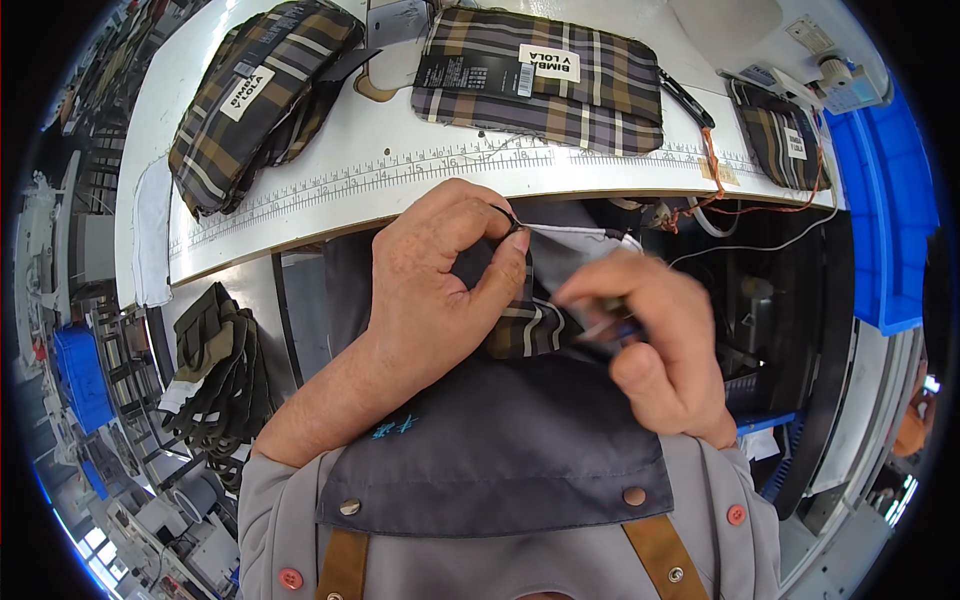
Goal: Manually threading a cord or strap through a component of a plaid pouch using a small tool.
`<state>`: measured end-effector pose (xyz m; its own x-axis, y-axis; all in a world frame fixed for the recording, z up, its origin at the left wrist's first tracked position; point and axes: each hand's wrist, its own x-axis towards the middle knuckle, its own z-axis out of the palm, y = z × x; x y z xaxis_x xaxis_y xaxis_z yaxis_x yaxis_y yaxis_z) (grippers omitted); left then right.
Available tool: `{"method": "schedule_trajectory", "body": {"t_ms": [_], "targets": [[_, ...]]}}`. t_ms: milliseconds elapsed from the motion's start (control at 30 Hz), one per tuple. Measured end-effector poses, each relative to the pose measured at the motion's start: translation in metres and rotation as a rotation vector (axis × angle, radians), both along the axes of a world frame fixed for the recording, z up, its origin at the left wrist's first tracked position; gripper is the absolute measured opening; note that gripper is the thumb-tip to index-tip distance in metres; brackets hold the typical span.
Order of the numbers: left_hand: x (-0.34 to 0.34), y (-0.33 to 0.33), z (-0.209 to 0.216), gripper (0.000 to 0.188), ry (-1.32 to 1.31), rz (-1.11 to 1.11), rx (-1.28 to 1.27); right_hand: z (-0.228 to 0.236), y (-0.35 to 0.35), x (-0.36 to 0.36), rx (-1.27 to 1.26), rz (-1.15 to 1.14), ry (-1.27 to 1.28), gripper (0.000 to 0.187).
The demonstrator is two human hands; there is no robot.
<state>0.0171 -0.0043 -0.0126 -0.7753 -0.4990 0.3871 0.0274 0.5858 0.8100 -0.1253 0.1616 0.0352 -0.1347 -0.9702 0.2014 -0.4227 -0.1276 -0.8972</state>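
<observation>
My left hand (440, 265) is closed, thumb and forefinger pinching a thin black edge or cord at the table's front edge. Below those fingers hangs a plaid fabric piece (525, 330) in brown, black and white; it seems to belong to the pinched edge, though the hand hides much of it. Just to the right, my right hand (655, 340) is smeared by motion, its fingers curled around something small and dark that I cannot make out. A white strip (580, 237) runs between the two hands.
Plaid pouches lie on the white table (330, 185): a left one (215, 140), a middle one (600, 100) and a right one (770, 140). A black tool (688, 98) on orange cord rests beside the middle one. Blue bin (880, 200) stands right; dark fabric pieces (225, 370) hang left.
</observation>
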Motion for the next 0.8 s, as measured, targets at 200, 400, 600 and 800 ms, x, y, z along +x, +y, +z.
{"method": "schedule_trajectory", "body": {"t_ms": [200, 400, 600, 800], "targets": [[0.000, 0.004, -0.002, 0.011, -0.011, 0.022, -0.090, -0.035, -0.013, 0.007, 0.070, -0.265, 0.066, 0.025], [0.003, 0.005, -0.005, 0.011, 0.000, 0.027, -0.095, -0.040, -0.019, 0.008, 0.008, -0.279, -0.005, 0.023], [0.003, 0.006, -0.004, 0.011, -0.024, 0.003, -0.097, -0.042, -0.020, 0.007, -0.037, -0.280, -0.062, 0.022], [0.002, 0.006, -0.005, 0.011, -0.018, 0.001, -0.095, -0.042, -0.020, 0.008, -0.013, -0.290, -0.079, 0.020]]}}
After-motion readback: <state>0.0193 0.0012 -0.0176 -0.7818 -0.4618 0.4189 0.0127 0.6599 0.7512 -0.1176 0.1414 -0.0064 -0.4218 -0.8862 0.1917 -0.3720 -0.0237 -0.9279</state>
